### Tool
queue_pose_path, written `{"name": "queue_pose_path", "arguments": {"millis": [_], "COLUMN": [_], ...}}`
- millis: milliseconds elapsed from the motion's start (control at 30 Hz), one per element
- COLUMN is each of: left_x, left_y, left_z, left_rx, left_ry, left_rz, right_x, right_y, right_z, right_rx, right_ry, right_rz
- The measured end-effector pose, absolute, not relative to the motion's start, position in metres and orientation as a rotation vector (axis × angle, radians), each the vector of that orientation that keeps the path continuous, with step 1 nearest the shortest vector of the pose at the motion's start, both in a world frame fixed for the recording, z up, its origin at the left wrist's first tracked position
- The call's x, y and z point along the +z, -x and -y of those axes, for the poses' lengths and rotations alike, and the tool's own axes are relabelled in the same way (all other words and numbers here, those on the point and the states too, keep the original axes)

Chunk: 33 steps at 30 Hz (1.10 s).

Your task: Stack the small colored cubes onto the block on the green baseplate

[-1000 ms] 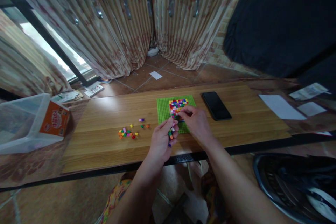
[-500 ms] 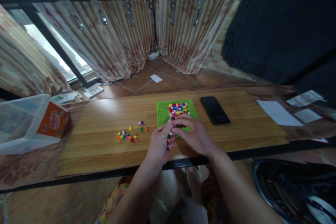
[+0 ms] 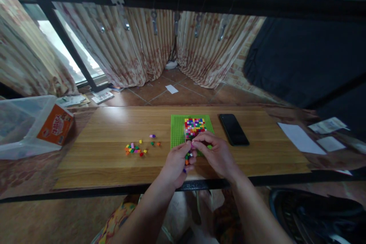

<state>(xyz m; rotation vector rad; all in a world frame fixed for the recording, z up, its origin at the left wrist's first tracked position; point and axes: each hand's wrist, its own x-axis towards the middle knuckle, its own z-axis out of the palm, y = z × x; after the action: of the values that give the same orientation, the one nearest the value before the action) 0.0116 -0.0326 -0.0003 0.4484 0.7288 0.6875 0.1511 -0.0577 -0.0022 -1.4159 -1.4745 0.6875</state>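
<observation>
A room, seemingly in a home, is being suggested by its furnishings: a window (image 3: 53,40) is being flanked by long striped curtains (image 3: 126,57), a brown tiled floor (image 3: 157,94) is being partly hidden by them, and toy bricks (image 3: 132,145) and a phone (image 3: 233,129) are being carried by a wooden counter (image 3: 100,164).

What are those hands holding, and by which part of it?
The left hand holds small coloured bricks in curled fingers. The right hand pinches what looks like a pink brick; which part it grips is too small to tell.
</observation>
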Motion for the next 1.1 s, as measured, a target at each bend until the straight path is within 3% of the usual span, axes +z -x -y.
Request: {"name": "queue_pose_path", "arguments": {"millis": [300,600,1100], "left_x": [-0.003,-0.005,-0.004], "left_y": [-0.011,-0.010,-0.003], "left_z": [0.031,0.027,0.027], "left_rx": [0.583,0.691,0.716], "left_ry": [-0.393,-0.348,-0.381], "left_rz": [-0.598,-0.737,-0.771], "right_x": [0.000,-0.021,-0.025], "right_y": [-0.156,-0.168,-0.168], "right_z": [0.058,0.037,0.022], "right_rx": [1.000,0.366,0.360], "right_ry": [1.275,1.636,1.678], "right_rz": [1.207,1.266,1.301]}}
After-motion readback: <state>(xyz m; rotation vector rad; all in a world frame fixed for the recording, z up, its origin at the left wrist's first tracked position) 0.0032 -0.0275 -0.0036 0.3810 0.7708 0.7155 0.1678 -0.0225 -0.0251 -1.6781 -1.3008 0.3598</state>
